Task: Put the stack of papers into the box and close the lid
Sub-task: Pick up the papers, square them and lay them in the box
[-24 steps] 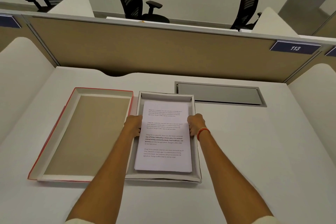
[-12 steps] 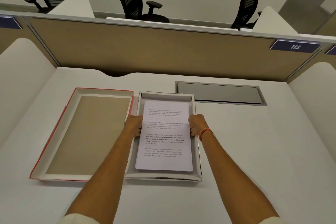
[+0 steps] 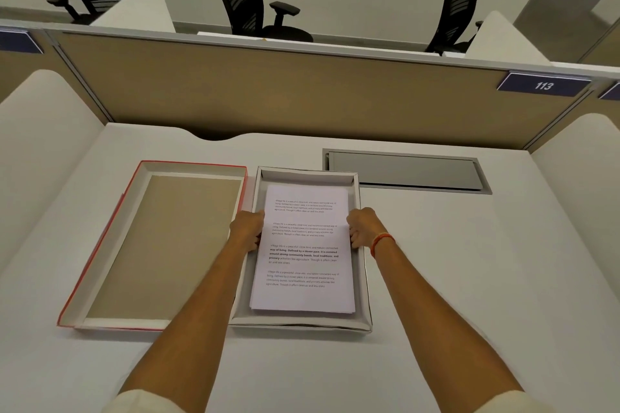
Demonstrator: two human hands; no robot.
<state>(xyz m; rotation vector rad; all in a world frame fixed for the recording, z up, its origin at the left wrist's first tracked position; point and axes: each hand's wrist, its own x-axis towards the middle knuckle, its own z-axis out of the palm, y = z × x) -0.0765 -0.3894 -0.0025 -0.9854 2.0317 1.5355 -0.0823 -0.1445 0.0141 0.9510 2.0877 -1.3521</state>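
A stack of printed white papers (image 3: 303,265) lies inside the shallow white box (image 3: 302,323) in the middle of the desk. My left hand (image 3: 247,230) grips the stack's left edge and my right hand (image 3: 361,226), with an orange band on its wrist, grips the right edge. Both hands are down inside the box walls. The lid (image 3: 100,251), red outside with a tan inner face, lies upside down on the desk, directly left of the box and touching it.
A grey metal cable hatch (image 3: 406,171) is set into the white desk behind and right of the box. A tan partition (image 3: 302,90) stands behind the desk, white side panels flank it, and black office chairs are beyond.
Both hands stay on the stack's sides. The papers have settled slightly lower into the box; little else differs.
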